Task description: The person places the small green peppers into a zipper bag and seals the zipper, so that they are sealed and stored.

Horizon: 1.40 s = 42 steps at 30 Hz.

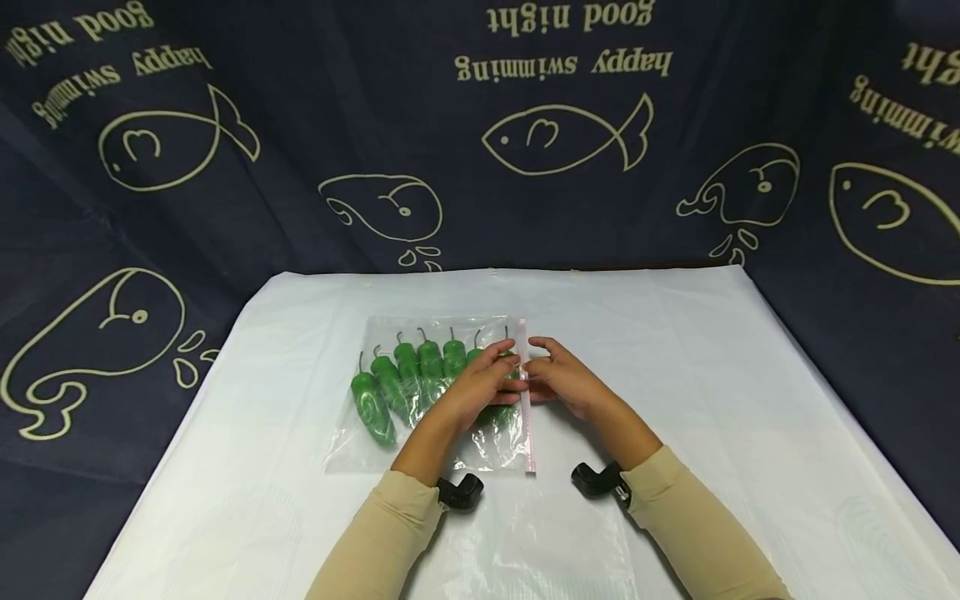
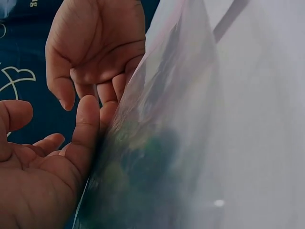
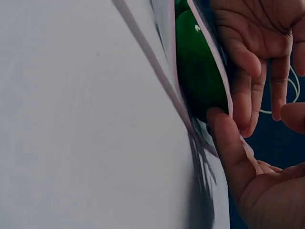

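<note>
A clear zip bag [image 1: 348,454] lies flat with its pink-edged mouth [image 1: 529,446] facing right. Several green peppers [image 1: 372,408] with thin stems sit inside it in a row. My left hand [image 1: 480,387] reaches over the bag, fingers extended at the mouth and covering some peppers. From the other side my right hand [image 1: 566,379] meets it, fingertips right at the pink edge. In the right wrist view, the mouth gapes around a green pepper [image 3: 200,67]. One right finger [image 3: 231,148] touches the lip there, beside the left fingers.
The bag lies on a table with a white cover [image 1: 720,350]. Nearer the front, another clear plastic sheet or bag [image 1: 562,533] lies flat between the forearms. A dark curtain [image 1: 450,125] with fish drawings hangs behind. A black camera mount [image 1: 596,481] sticks out from the right wrist.
</note>
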Motion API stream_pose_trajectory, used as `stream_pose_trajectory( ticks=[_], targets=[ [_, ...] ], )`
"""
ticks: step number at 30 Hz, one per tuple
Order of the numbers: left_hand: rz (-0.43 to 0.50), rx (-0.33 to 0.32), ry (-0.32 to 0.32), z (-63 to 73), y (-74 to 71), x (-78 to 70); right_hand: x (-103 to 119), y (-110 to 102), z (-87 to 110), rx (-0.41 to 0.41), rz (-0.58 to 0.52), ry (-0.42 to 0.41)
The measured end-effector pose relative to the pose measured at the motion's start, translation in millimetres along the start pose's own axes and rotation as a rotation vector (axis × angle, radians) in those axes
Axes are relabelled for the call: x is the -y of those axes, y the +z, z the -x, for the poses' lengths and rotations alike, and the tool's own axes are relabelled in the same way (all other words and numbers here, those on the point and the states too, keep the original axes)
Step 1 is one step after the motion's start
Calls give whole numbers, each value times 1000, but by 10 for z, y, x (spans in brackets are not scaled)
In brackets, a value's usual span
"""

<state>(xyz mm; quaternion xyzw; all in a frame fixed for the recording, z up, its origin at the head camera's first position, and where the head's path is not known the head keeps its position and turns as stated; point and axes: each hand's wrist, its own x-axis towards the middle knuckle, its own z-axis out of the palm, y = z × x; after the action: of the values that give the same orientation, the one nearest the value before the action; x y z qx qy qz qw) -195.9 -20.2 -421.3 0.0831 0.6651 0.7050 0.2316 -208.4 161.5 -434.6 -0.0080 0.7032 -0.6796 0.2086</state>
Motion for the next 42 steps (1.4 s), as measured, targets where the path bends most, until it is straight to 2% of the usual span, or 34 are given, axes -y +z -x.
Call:
stream_pose_trajectory(
  ticks=[7,12,18,21,24,27,29,32,35,37,40,42],
  targets=[
    [10,1,-57,2,2,-40,-8,-3,28,6,-11,17],
    [18,36,-69,-10,8,-82,-2,-38,44,-10,36,-5],
    [3,90,-26,18,-17,-98,19,-228,139,-2,120,-48],
    [-7,99,14,94,-91,-127,64,-396,237,-12,204,-80],
    [-69,99,65,280,-303,-169,82,-607,364,-41,337,-118],
    [-217,79,109,557,-636,-224,84,-864,547,-119,544,-173],
    [-332,42,131,759,-899,-245,83,-1048,675,-188,670,-208],
    [-500,-49,147,1044,-1308,-260,92,-1306,855,-305,810,-239],
    [-611,-158,154,1296,-1674,-261,79,-1487,975,-365,860,-237],
    [-654,-233,150,1432,-1861,-260,59,-1546,1017,-366,867,-221],
    [-694,-328,143,1579,-2056,-254,28,-1544,1015,-345,847,-200],
    [-710,-374,146,1630,-2141,-241,18,-1493,983,-331,827,-198]
  ],
)
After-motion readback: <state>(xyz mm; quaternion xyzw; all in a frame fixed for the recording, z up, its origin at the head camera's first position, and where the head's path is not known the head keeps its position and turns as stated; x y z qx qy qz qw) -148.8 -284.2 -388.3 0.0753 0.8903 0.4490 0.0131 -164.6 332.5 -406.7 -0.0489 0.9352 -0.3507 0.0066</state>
